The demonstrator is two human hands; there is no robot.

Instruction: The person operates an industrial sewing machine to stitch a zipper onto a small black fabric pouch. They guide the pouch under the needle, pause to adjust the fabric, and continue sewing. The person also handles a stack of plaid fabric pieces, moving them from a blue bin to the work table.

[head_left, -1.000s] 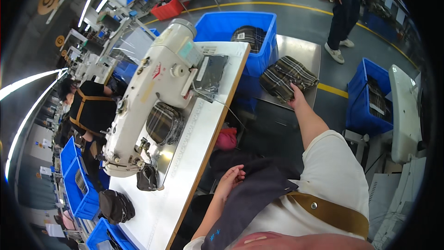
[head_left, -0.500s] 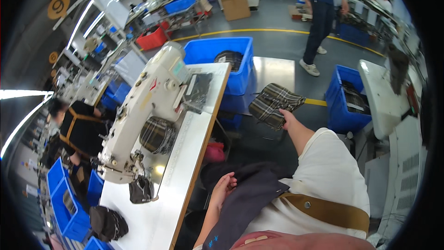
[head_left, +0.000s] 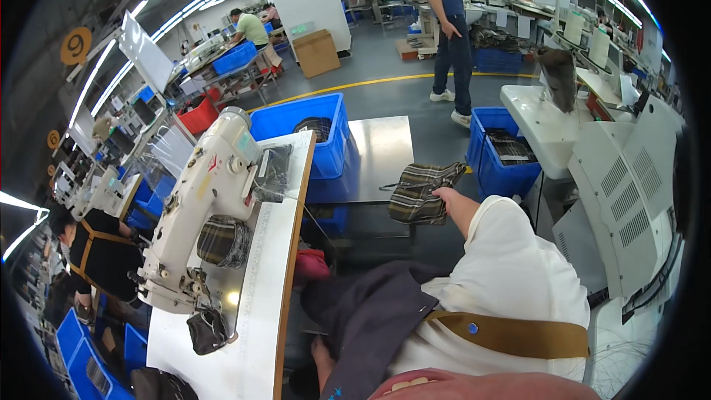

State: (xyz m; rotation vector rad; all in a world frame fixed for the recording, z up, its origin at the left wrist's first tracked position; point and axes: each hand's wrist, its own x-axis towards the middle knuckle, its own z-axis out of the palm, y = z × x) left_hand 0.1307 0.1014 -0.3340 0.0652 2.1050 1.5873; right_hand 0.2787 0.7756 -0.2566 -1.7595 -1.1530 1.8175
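Out in front, my right hand grips the edge of a brown-and-black plaid fabric piece, which hangs over the floor beside a metal sheet. My left hand is low beside my dark apron, near the table's wooden edge; its fingers are mostly hidden. On the white sewing table at the left stands a white sewing machine. Several plaid pieces lie stacked behind the machine's arm. A small dark fabric piece is at the needle end.
A blue bin with plaid fabric stands beyond the table. Another blue bin is at the right, next to a white machine table. A person in dark blue stands on the walkway. At left a person in black works near blue bins.
My view has turned to the right. The left hand has dropped from in front of my apron to beside it. The right hand still holds the plaid piece, which has swung slightly.
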